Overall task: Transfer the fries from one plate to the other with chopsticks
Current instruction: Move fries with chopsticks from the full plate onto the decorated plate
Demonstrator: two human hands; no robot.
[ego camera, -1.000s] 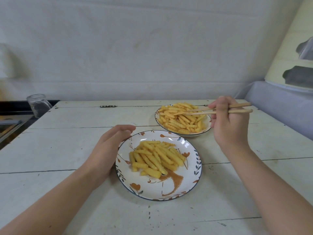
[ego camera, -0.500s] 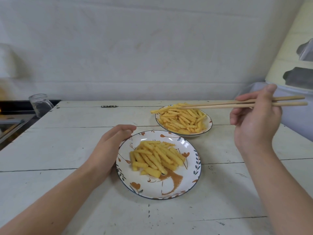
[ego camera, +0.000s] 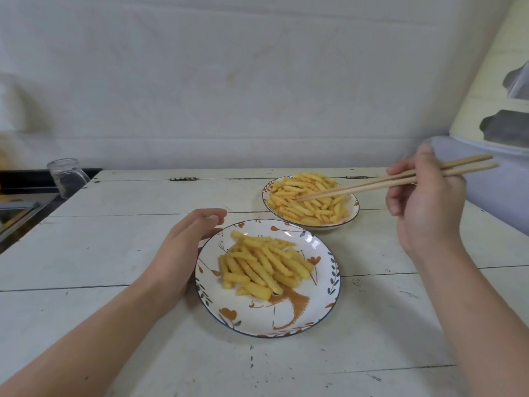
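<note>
Fries [ego camera: 310, 200] are heaped in the far plate [ego camera: 351, 217], left of the right hand [ego camera: 426, 200]. Chopsticks [ego camera: 398, 179] are gripped firmly there, their long axis running leftward and down, tips pressed nearly together among the heap; whether a fry is pinched cannot be told. The near plate [ego camera: 303, 310] is steadied by the left hand [ego camera: 183, 247], flat and relaxed, holding nothing.
</note>
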